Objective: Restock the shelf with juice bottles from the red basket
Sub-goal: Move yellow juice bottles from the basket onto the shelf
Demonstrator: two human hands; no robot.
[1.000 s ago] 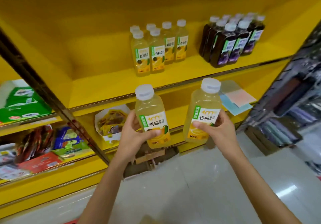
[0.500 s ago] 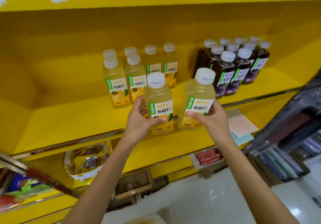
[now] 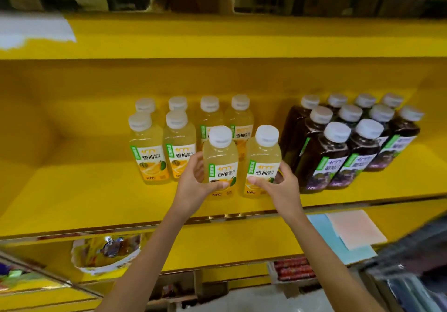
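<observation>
My left hand [image 3: 193, 181] grips a yellow juice bottle [image 3: 221, 157] with a white cap. My right hand [image 3: 278, 186] grips a second yellow juice bottle [image 3: 263, 157] right beside it. Both bottles are upright at the front of the yellow shelf [image 3: 84, 198], their bases at or just above the board. Directly behind them stand several yellow juice bottles [image 3: 147, 152] in rows. To the right, a block of dark purple juice bottles [image 3: 338, 152] fills the shelf. The red basket is out of view.
The shelf board is bare yellow to the left of the yellow bottles. Below it, a lower shelf holds a white bowl of snack packets [image 3: 106, 253], pink and blue paper sheets [image 3: 350, 232] and a tray of red items [image 3: 294, 268]. A dark rack [image 3: 411, 275] stands at the lower right.
Both hands have carried their bottles up from below shelf level and forward onto the yellow shelf, in front of the yellow rows. The camera has tilted up and come closer.
</observation>
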